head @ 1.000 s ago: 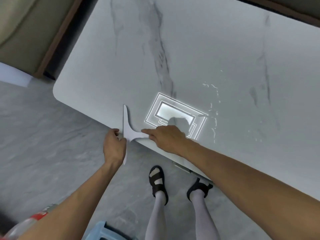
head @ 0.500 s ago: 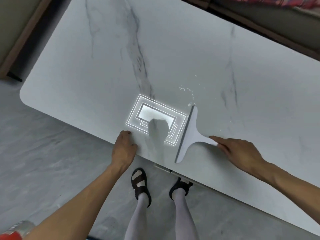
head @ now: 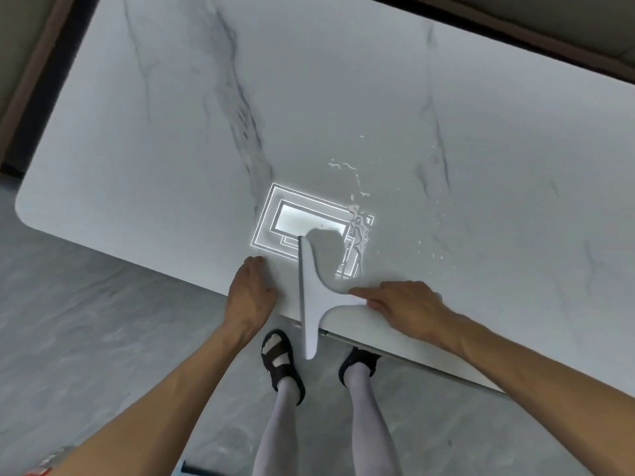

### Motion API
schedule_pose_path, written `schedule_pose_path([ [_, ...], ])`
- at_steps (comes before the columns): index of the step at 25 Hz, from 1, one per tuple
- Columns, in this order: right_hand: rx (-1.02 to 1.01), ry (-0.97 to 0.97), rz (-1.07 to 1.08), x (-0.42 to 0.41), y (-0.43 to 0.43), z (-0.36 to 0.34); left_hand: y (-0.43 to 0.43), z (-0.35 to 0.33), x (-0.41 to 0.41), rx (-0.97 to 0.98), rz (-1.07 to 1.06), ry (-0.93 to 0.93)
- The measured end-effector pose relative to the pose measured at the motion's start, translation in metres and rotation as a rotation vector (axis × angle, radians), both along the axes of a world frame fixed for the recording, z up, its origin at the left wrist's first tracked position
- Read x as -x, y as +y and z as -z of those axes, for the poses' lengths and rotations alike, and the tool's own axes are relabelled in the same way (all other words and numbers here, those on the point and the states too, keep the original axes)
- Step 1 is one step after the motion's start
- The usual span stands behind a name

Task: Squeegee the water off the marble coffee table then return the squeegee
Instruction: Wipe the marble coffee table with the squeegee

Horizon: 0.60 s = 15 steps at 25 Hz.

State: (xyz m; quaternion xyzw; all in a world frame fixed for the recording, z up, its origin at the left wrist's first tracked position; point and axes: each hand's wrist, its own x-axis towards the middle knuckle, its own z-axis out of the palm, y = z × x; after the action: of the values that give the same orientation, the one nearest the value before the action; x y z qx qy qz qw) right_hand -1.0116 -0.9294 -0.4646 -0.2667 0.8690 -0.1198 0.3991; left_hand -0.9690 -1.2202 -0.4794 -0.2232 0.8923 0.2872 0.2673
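Note:
A white T-shaped squeegee [head: 311, 297] lies on the near edge of the white marble coffee table [head: 343, 108], its blade running near to far and its lower end hanging over the edge. My right hand [head: 402, 304] grips its handle from the right, index finger stretched along the handle. My left hand [head: 251, 293] rests flat on the table's edge just left of the blade. A puddle and scattered drops of water [head: 357, 231] shine on the marble just beyond and to the right of the blade.
A bright ceiling-light reflection [head: 299, 221] glares on the marble at the blade's far end. My feet in black sandals [head: 280, 355] stand on the grey floor below the table's edge. A dark wooden frame [head: 515, 32] runs behind the table.
My right hand has dragged the squeegee leftwards along the near edge, toward my left hand. The blade's near end now hangs over the table's edge. My left hand stays on the edge.

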Motion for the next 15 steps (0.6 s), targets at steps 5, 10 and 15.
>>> schedule_pose_path([
  [5, -0.114, 0.095, 0.108, 0.034, 0.118, -0.02, 0.051, 0.004, 0.01, 0.033, 0.271, -0.055],
  [10, -0.276, 0.226, 0.141, 0.052, 0.188, -0.047, 0.079, 0.006, 0.026, 0.072, 0.168, -0.219],
  [15, -0.103, 0.113, -0.033, 0.029, 0.127, -0.037, 0.082, 0.006, 0.033, 0.095, 0.158, -0.276],
])
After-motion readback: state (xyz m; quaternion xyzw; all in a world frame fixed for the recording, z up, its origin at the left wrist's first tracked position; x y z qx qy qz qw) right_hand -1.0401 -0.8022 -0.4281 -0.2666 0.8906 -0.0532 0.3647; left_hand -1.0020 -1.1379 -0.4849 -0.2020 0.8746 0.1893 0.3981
